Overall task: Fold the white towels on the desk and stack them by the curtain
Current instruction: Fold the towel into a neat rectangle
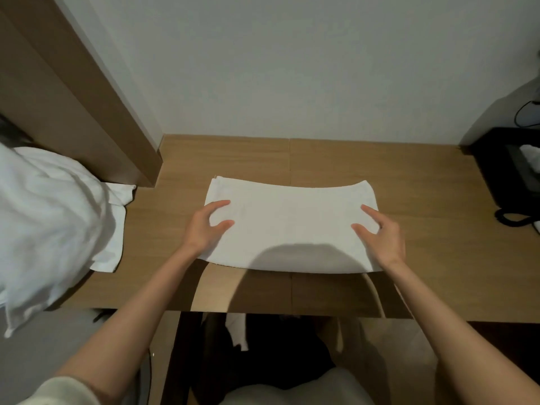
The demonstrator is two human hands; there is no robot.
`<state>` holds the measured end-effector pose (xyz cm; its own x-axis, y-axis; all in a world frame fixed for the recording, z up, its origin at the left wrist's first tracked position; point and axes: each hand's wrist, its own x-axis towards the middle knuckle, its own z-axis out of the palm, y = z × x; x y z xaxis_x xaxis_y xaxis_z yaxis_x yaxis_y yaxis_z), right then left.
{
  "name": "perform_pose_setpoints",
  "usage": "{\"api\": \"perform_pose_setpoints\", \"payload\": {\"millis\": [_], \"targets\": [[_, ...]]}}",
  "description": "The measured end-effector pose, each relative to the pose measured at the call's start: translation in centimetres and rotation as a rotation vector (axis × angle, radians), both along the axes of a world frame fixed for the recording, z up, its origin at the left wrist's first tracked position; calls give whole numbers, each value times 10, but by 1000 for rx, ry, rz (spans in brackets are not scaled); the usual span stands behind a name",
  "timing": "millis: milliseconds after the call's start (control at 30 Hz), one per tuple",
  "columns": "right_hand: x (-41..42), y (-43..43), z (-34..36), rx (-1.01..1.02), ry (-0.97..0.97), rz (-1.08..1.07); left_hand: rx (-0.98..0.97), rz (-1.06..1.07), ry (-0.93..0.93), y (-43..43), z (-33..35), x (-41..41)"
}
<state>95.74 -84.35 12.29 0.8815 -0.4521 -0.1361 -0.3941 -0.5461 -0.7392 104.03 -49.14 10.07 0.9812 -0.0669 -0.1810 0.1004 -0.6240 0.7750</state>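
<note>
White towel (292, 226) on desk (409, 182), left hand (208, 229) and right hand (381, 236) resting loose-fingered at its ends; uneven lifting could skew the fold.

Left: white cloth heap (49, 217) and wood panel (87, 112) block that side of the bench (409, 185).
Centre: towel (289, 223) lies flat and low, passable above.
Back: bare strip between towel and wall (292, 68).
Right: open bench up to black box (508, 171) and cord (514, 220).

We count two bare hands, left hand (204, 229) and right hand (382, 238), one flat white rectangular towel (292, 223), one brown wooden desk (423, 200).
</note>
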Motion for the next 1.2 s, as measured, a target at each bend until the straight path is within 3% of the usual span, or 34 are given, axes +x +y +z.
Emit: {"api": "perform_pose_setpoints", "payload": {"millis": [233, 533, 900, 1200], "targets": [[-51, 26, 32, 47, -128, -31, -84, -8, -31, 22, 37, -45], [-102, 48, 60, 102, -158, -20, -124, 18, -66, 41, 75, -111], [-176, 34, 58, 108, -147, 55, -138, 155, -92, 28, 73, -224], [-268, -3, 42, 172, -110, 149, -88, 358, -68, -16, 51, -371]]}}
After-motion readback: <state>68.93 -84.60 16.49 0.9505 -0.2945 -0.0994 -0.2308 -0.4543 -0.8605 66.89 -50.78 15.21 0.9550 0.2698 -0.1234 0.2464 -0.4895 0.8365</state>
